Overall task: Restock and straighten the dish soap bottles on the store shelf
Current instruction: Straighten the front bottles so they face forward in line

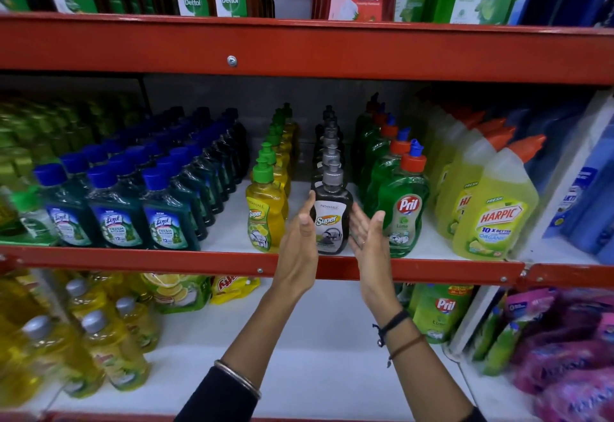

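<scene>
Dark-grey dish soap bottle, fronting its row at the shelf edge, is flanked by the left hand and right hand, fingers spread and gripping nothing, seemingly for squaring.

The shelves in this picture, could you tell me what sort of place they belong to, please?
Most likely a shop's cleaning-products aisle. Red metal shelves hold front-to-back rows of identical branded goods: dish soap bottles, Pril bottles and Harpic bottles.
</scene>
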### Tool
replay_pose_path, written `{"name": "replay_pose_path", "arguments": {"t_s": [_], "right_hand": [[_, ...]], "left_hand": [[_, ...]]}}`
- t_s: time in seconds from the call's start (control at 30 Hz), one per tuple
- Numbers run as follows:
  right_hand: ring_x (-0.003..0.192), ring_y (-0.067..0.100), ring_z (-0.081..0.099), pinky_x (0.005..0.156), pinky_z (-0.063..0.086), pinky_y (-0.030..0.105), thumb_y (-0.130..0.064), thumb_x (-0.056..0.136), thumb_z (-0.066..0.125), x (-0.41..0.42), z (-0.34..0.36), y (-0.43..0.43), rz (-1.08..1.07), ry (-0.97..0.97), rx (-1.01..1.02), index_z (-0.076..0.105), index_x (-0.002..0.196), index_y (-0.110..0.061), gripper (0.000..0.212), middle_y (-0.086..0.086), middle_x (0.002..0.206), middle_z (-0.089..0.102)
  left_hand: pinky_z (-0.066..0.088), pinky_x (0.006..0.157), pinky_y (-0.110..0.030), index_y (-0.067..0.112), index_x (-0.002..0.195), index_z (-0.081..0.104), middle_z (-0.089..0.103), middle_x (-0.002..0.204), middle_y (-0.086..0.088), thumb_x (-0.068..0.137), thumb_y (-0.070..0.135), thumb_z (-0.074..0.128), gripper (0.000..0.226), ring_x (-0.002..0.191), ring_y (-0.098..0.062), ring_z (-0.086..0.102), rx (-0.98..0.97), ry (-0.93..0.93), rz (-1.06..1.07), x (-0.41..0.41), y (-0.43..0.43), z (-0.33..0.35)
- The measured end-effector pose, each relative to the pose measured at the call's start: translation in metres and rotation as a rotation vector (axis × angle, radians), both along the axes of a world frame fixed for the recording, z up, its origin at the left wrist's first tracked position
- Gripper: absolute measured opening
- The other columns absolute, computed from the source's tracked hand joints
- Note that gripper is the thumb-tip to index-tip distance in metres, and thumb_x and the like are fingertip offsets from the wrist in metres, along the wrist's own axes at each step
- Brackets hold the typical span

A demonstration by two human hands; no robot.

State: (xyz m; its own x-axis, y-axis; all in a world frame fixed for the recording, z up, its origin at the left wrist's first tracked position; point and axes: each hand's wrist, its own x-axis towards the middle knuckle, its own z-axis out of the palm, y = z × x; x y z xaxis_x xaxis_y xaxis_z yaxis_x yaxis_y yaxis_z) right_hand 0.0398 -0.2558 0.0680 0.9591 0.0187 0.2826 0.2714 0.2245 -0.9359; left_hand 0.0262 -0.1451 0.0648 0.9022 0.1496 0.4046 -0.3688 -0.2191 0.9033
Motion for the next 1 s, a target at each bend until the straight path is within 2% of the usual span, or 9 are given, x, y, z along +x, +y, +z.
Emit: {"name": "replay_pose_path", "arguments": {"t_s": [0.1, 0.17, 0.23, 0.33, 0.43, 0.53, 0.7, 0.9, 1.0], "right_hand": [[0.129, 0.005, 0.047, 0.108, 0.036, 0.023, -0.067, 0.084, 0.029, -0.007, -0.009, 0.007, -0.118, -0.028, 0.082, 0.047, 0.135, -0.021, 0.071, 0.001, 0.143, 0.05], [0.127, 0.006, 0.05, 0.108, 0.037, 0.023, -0.061, 0.087, 0.033, -0.019, -0.018, 0.017, -0.212, -0.077, 0.14, 0.049, 0.134, -0.015, 0.067, 0.003, 0.139, 0.054], [0.128, 0.005, 0.049, 0.107, 0.037, 0.02, -0.07, 0.084, 0.034, -0.032, -0.027, 0.032, -0.19, -0.156, 0.104, 0.05, 0.133, -0.015, 0.075, 0.0, 0.138, 0.055], [0.134, 0.001, 0.04, 0.109, 0.031, 0.02, -0.081, 0.075, 0.032, -0.04, -0.027, 0.062, -0.01, -0.166, 0.005, 0.044, 0.136, -0.027, 0.081, -0.009, 0.145, 0.046], [0.138, -0.004, 0.028, 0.114, 0.022, 0.023, -0.09, 0.065, 0.028, -0.029, -0.019, 0.09, 0.109, -0.069, -0.063, 0.031, 0.142, -0.033, 0.096, -0.013, 0.153, 0.031], [0.139, -0.001, 0.026, 0.117, 0.017, 0.029, -0.094, 0.059, 0.025, -0.017, -0.012, 0.104, 0.132, 0.041, -0.039, 0.03, 0.144, -0.032, 0.105, -0.01, 0.155, 0.029], [0.141, 0.012, 0.029, 0.117, 0.018, 0.033, -0.076, 0.072, 0.019, -0.008, -0.002, 0.096, 0.169, 0.133, 0.072, 0.038, 0.14, -0.021, 0.09, 0.001, 0.152, 0.036], [0.14, 0.016, 0.033, 0.117, 0.019, 0.035, -0.071, 0.071, 0.018, -0.005, 0.006, 0.094, 0.201, 0.155, 0.091, 0.037, 0.141, -0.014, 0.093, 0.006, 0.151, 0.039], [0.14, 0.016, 0.034, 0.116, 0.021, 0.035, -0.074, 0.069, 0.019, -0.004, 0.005, 0.094, 0.191, 0.162, 0.089, 0.038, 0.14, -0.013, 0.096, 0.006, 0.151, 0.039]], "left_hand": [[0.025, 0.11, -0.022, 0.044, 0.136, 0.031, 0.032, 0.14, 0.031, 0.07, 0.09, 0.005, 0.085, 0.133, 0.011, 0.028, 0.02, -0.143, 0.104, -0.013, 0.0, -0.001], [0.03, 0.106, -0.02, 0.028, 0.135, 0.043, 0.042, 0.135, 0.021, 0.081, 0.081, 0.008, 0.083, 0.131, 0.001, 0.037, -0.035, -0.289, 0.256, -0.022, 0.007, -0.006], [0.033, 0.102, -0.019, 0.018, 0.133, 0.047, 0.046, 0.132, 0.013, 0.086, 0.076, 0.012, 0.082, 0.128, -0.004, 0.042, -0.142, -0.363, 0.384, -0.022, 0.024, -0.01], [0.03, 0.111, -0.036, 0.03, 0.137, 0.039, 0.04, 0.142, 0.01, 0.079, 0.084, 0.01, 0.084, 0.133, -0.003, 0.035, -0.256, -0.222, 0.41, -0.01, 0.056, -0.005], [0.027, 0.113, -0.049, 0.033, 0.142, 0.035, 0.041, 0.146, 0.002, 0.062, 0.095, 0.002, 0.107, 0.133, -0.013, 0.038, -0.212, -0.025, 0.283, 0.0, 0.08, 0.006], [0.037, 0.101, -0.038, 0.038, 0.135, 0.044, 0.054, 0.13, 0.002, 0.043, 0.103, 0.004, 0.12, 0.119, -0.016, 0.05, -0.174, 0.059, 0.129, 0.001, 0.094, 0.012], [0.042, 0.078, -0.016, 0.046, 0.12, 0.048, 0.057, 0.113, 0.016, 0.038, 0.105, 0.011, 0.108, 0.105, 0.007, 0.052, -0.21, 0.064, 0.05, -0.01, 0.101, 0.012], [0.042, 0.085, -0.023, 0.037, 0.129, 0.047, 0.056, 0.117, 0.009, 0.039, 0.105, 0.011, 0.118, 0.108, 0.004, 0.051, -0.212, 0.054, 0.053, -0.013, 0.104, 0.012], [0.041, 0.098, -0.035, 0.045, 0.12, 0.05, 0.056, 0.123, 0.005, 0.042, 0.104, 0.01, 0.106, 0.111, 0.0, 0.052, -0.215, 0.063, 0.052, -0.015, 0.103, 0.013]]}}
